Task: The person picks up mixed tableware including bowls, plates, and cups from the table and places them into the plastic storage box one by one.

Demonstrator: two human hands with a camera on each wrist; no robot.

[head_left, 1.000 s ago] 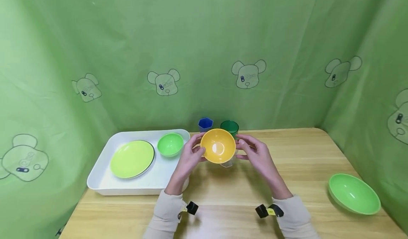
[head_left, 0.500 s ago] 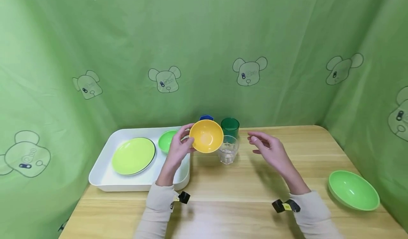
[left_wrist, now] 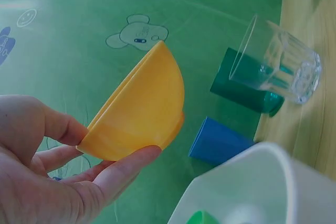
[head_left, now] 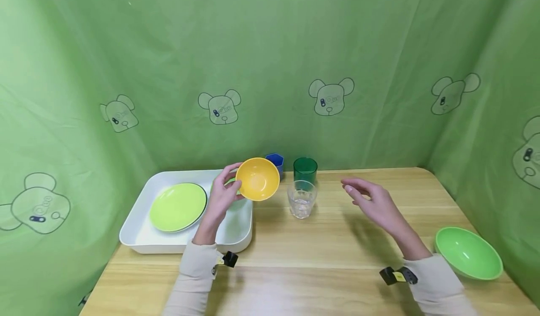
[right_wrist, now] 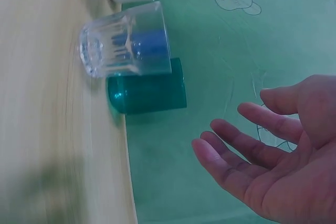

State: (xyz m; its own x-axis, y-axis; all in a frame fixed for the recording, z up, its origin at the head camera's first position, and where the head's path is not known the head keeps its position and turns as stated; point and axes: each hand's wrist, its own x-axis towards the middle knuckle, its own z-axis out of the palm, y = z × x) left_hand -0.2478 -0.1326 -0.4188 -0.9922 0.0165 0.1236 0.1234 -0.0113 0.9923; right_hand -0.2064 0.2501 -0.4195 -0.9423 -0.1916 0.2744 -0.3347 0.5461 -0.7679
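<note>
My left hand pinches the left side of a yellow bowl, holding it tilted above the right edge of a white tray. In the left wrist view the bowl is seen side-on, thumb on one face and fingers at the rim. Behind it in the head view, a small green bowl in the tray is mostly hidden. Over the table's right half, my right hand hovers with loosely bent fingers and holds nothing; the right wrist view shows its fingers apart from everything.
A lime-green plate lies in the tray on something dark-edged. A clear glass, a green cup and a blue cup stand right of the tray. Far right sits a larger green bowl on the wooden table.
My right hand has let go of the yellow bowl and moved right. My left hand has carried the bowl left toward the tray, uncovering the clear glass.
</note>
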